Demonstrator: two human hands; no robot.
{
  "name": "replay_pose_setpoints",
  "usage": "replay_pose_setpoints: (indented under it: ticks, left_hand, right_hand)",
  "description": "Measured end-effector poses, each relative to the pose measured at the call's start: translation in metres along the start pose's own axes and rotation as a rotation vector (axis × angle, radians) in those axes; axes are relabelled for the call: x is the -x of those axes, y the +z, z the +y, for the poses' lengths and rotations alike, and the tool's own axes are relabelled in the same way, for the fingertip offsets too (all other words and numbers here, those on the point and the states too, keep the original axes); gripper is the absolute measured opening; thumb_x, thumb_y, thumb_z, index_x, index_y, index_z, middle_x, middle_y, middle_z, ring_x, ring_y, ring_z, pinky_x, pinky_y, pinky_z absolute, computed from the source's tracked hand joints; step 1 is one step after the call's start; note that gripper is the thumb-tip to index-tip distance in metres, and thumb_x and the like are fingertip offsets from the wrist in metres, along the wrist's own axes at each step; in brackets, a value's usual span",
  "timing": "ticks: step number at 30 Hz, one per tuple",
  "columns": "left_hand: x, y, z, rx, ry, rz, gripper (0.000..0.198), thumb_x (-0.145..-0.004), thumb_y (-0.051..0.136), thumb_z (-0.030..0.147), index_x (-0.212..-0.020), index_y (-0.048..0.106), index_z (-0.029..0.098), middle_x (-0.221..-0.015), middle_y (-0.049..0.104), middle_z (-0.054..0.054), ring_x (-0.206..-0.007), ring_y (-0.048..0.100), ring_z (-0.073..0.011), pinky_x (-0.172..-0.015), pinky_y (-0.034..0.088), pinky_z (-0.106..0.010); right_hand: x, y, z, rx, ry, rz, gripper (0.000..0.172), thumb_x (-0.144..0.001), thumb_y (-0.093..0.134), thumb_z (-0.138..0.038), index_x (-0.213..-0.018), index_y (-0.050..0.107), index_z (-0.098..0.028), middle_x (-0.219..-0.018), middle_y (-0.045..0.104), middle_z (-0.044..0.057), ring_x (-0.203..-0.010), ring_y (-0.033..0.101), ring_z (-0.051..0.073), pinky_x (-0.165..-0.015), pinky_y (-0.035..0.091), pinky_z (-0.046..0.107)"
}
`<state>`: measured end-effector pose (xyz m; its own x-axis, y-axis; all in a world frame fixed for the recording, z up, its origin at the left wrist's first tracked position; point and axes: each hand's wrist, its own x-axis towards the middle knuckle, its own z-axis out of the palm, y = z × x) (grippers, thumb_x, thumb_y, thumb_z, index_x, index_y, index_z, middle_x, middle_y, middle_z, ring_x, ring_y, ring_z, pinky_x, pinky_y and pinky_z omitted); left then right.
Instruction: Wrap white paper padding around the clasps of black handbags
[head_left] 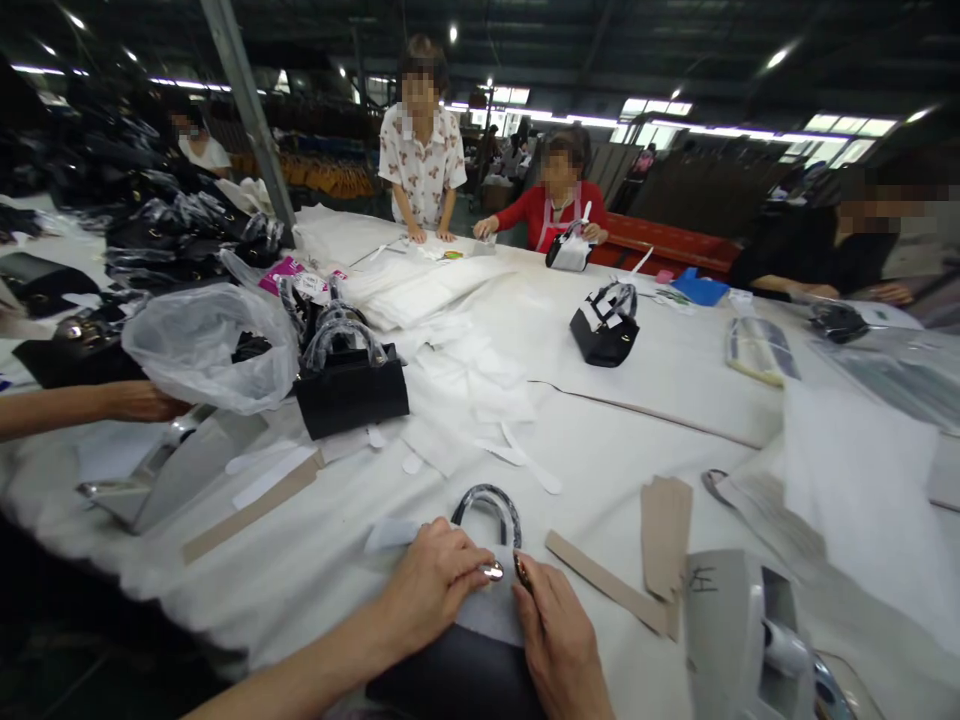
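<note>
A black handbag (457, 672) lies before me at the near edge of the table. Its handle (489, 492) is wrapped in clear film, and a sheet of white tissue (487, 612) covers part of its upper side. My left hand (435, 575) pinches a small shiny metal fitting (492, 571) above the tissue. On the right, my right hand (556, 625) is closed on a dark, shiny fitting (522, 570) close to the handle's base. My fingers partly hide both fittings, so how they join the bag cannot be seen.
Brown card strips (607, 582) and a tape dispenser (750, 630) lie to the right. Another black handbag (352, 392) stands at left, near a clear plastic bag (214, 345) and a co-worker's hand (150, 400). More co-workers are around the table.
</note>
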<state>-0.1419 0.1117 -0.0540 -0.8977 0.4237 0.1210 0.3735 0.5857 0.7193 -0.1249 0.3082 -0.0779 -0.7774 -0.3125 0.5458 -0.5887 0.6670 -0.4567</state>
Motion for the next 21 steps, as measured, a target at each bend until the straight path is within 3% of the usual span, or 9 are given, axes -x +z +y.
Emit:
replay_pose_setpoints:
  ticks: [4, 8, 11, 17, 21]
  left_hand:
    - [0.001, 0.003, 0.000, -0.047, -0.008, -0.053, 0.014, -0.095, 0.054, 0.024, -0.096, 0.068, 0.027, -0.089, 0.064, -0.002, -0.088, 0.050, -0.0220, -0.081, 0.035, -0.036]
    - [-0.003, 0.009, 0.000, 0.004, -0.092, 0.002, 0.011, -0.088, 0.063, 0.017, -0.089, 0.070, 0.026, -0.098, 0.060, -0.002, -0.093, 0.050, -0.0218, -0.081, 0.034, -0.036]
    - [-0.007, 0.012, -0.001, 0.044, -0.154, 0.011, 0.009, -0.084, 0.066, 0.015, -0.083, 0.069, 0.023, -0.091, 0.058, -0.002, -0.090, 0.051, -0.0210, -0.080, 0.035, -0.035]
    - [-0.007, 0.012, -0.004, 0.087, -0.187, 0.025, 0.028, -0.079, 0.068, 0.010, -0.105, 0.062, 0.021, -0.091, 0.058, -0.002, -0.090, 0.050, -0.0218, -0.082, 0.034, -0.035]
    - [-0.008, 0.011, -0.004, 0.085, -0.185, 0.017, 0.009, -0.081, 0.067, 0.014, -0.086, 0.065, 0.021, -0.086, 0.057, -0.001, -0.087, 0.050, -0.0211, -0.079, 0.033, -0.034]
  right_hand:
    - [-0.002, 0.000, 0.000, -0.029, -0.001, -0.025, 0.032, -0.096, 0.042, -0.018, -0.126, 0.053, -0.019, -0.100, 0.067, 0.010, -0.090, 0.065, 0.020, -0.076, 0.058, 0.034]
    - [-0.006, 0.000, 0.001, -0.039, 0.000, -0.064, 0.031, -0.096, 0.044, -0.018, -0.125, 0.054, -0.020, -0.102, 0.069, 0.009, -0.087, 0.065, 0.020, -0.075, 0.057, 0.035]
    - [-0.009, 0.000, 0.001, -0.056, -0.011, -0.064, 0.030, -0.095, 0.046, -0.018, -0.125, 0.053, -0.020, -0.101, 0.070, 0.008, -0.082, 0.065, 0.019, -0.072, 0.056, 0.033]
    - [-0.015, 0.000, -0.003, -0.093, -0.020, -0.158, 0.025, -0.095, 0.048, -0.019, -0.117, 0.058, -0.021, -0.097, 0.070, 0.006, -0.078, 0.063, 0.018, -0.069, 0.054, 0.033]
    - [-0.018, 0.001, -0.003, -0.099, 0.015, -0.169, 0.024, -0.096, 0.046, -0.021, -0.116, 0.059, -0.022, -0.096, 0.070, 0.006, -0.078, 0.063, 0.018, -0.069, 0.054, 0.033]
